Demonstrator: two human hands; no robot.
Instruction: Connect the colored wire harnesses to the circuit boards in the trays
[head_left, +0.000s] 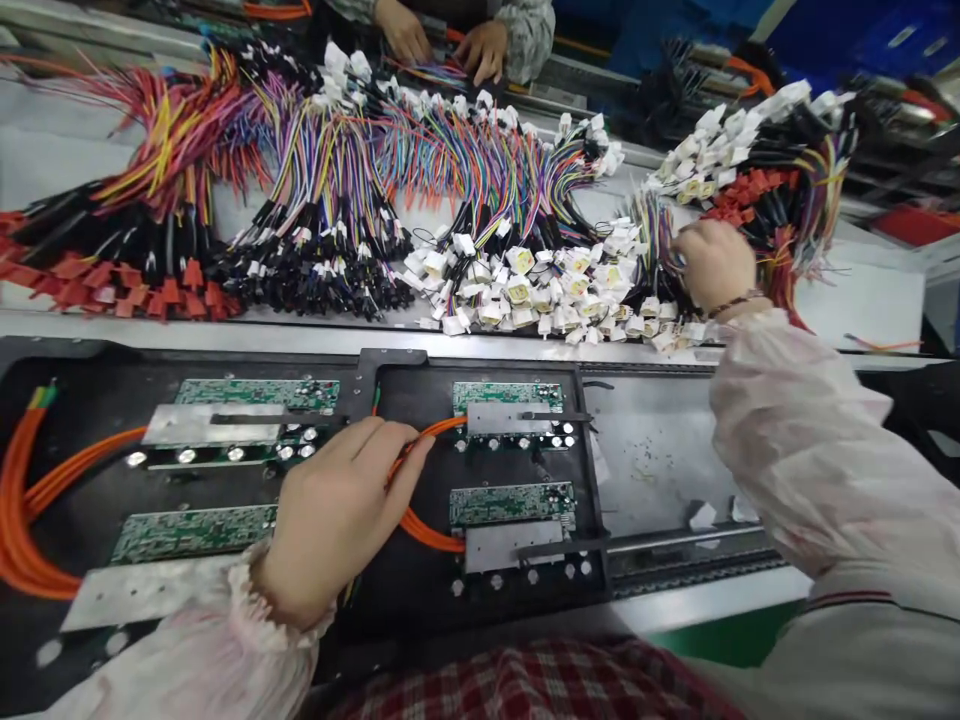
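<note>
My left hand [341, 510] is closed around orange cables [442, 427] over the middle of a black tray [525, 610]; its fingertips are partly hidden. These cables run to two green circuit boards [510, 500] with silvery metal plates, held in the tray's right section. Across the bench, my right hand [715, 262] has its fingers curled onto a bundle of thin multicoloured wires [654, 235]. White connectors [577, 285] lie just left of that hand, red connectors [750, 190] just behind it. The exact grip of the right fingertips is hidden.
More boards [255, 395] and thick orange cables [19, 510] fill the tray's left section. Piles of wire harnesses with red connectors [135, 290] and black ends [315, 260] line the shelf. Opposite, a co-worker's hands [484, 50] handle wires. A metal rail [675, 540] lies right.
</note>
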